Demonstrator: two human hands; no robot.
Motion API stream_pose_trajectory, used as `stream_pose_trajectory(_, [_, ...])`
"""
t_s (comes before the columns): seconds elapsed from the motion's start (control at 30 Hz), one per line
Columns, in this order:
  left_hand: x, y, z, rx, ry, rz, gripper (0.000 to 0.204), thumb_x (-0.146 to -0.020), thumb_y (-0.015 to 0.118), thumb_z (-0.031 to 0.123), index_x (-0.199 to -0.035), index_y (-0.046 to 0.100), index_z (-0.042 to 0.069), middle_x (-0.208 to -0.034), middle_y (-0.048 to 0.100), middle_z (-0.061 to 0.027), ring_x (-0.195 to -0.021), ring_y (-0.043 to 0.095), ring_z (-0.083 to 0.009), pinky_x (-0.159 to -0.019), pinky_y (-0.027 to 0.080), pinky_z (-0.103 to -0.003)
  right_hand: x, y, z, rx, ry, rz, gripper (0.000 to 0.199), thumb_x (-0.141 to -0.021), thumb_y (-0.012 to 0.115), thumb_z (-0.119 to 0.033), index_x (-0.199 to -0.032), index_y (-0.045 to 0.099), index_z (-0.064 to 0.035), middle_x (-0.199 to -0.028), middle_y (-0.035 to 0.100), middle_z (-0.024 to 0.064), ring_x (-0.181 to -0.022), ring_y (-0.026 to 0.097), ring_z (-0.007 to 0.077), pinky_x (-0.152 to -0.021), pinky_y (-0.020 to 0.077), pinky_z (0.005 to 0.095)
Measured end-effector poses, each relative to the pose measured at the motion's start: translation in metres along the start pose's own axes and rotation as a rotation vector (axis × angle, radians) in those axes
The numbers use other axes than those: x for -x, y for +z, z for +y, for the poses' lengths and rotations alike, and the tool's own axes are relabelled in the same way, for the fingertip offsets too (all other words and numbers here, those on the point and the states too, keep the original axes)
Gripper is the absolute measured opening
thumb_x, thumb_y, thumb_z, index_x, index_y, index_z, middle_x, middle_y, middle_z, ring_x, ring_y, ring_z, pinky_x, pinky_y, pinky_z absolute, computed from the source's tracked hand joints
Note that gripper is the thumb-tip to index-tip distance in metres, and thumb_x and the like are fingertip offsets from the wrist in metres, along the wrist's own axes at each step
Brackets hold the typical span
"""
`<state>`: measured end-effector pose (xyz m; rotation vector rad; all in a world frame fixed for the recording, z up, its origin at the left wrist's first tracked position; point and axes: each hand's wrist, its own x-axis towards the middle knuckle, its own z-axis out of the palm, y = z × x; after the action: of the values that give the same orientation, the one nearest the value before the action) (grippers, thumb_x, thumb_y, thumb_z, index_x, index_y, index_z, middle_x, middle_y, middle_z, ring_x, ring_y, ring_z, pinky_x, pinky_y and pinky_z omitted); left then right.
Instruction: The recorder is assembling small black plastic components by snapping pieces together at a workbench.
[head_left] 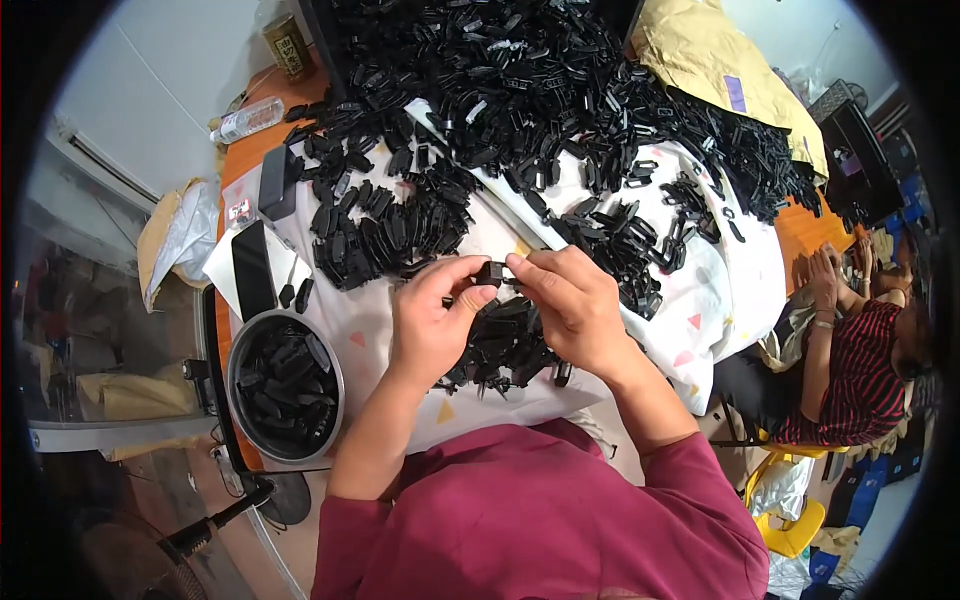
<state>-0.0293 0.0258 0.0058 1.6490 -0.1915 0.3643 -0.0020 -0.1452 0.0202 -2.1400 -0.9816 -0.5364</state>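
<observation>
Over the middle of the cloth-covered table, my two hands meet at a small black plastic part [490, 273]. My left hand [432, 318] pinches it between thumb and index finger. From the other side, my right hand [572, 302] has its thumb and fingertips closed on a thin dark end of it; whether that is a separate piece I cannot tell. Just below my fingers lies a heap of similar black parts [505, 345]. A larger cluster of elongated black parts [395, 225] sits beyond my left hand, and another group [615, 245] beyond my right.
A big mound of black parts [500, 60] covers the table's far side. At the left edge stand a metal bowl [232, 390] of black pieces, a dark phone [254, 270] and a plastic bottle [248, 120]. A person in a striped shirt [850, 380] sits at the right.
</observation>
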Motion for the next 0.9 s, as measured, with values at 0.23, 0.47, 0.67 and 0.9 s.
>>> stream_pose_trajectory(0.23, [-0.001, 0.024, -0.016, 0.253, -0.150, 0.006, 0.024, -0.078, 0.065, 0.009, -0.098, 0.060, -0.001, -0.086, 0.062, -0.0058, -0.074, 0.057, -0.0101, -0.065, 0.046, -0.023, 0.010, 0.017, 0.001, 0.025, 0.062, 0.229, 0.040, -0.065, 0.063, 0.007, -0.102, 0.060, -0.0073, -0.092, 0.057, 0.0111, -0.075, 0.053, 0.0244, -0.062, 0.0432, 0.0299])
stream_pose_trajectory(0.47, [-0.002, 0.026, -0.040, 0.659, -0.439, 0.070, 0.028, -0.082, 0.062, 0.021, -0.099, 0.059, -0.001, -0.090, 0.060, -0.0033, -0.078, 0.052, -0.0077, -0.071, 0.041, -0.020, 0.015, 0.020, 0.008, -0.374, 0.590, -0.020, 0.022, -0.079, 0.064, -0.015, -0.093, 0.057, 0.0015, -0.068, 0.057, 0.0002, -0.060, 0.051, 0.0064, -0.053, 0.0408, 0.0200])
stream_pose_trajectory(0.67, [-0.008, 0.008, -0.047, 0.524, -0.378, 0.331, 0.017, -0.087, 0.054, 0.019, -0.092, 0.056, 0.004, -0.084, 0.058, -0.0037, -0.071, 0.054, -0.0086, -0.061, 0.044, -0.020, -0.028, 0.035, 0.126, -0.110, 0.595, -0.195, 0.021, -0.083, 0.056, -0.022, -0.090, 0.061, -0.0027, -0.075, 0.063, 0.0100, -0.068, 0.060, 0.0174, -0.064, 0.0473, 0.0306])
stream_pose_trajectory(0.9, [0.003, -0.016, -0.040, -0.694, -0.199, 0.042, 0.011, -0.071, 0.065, 0.013, -0.078, 0.064, 0.004, -0.072, 0.059, -0.0064, -0.064, 0.058, -0.0206, -0.061, 0.045, -0.028, -0.051, 0.015, 0.229, 0.797, 0.615, -0.269, 0.014, -0.071, 0.055, -0.012, -0.077, 0.064, -0.0035, -0.082, 0.064, 0.0157, -0.079, 0.063, 0.0322, -0.067, 0.0511, 0.0385])
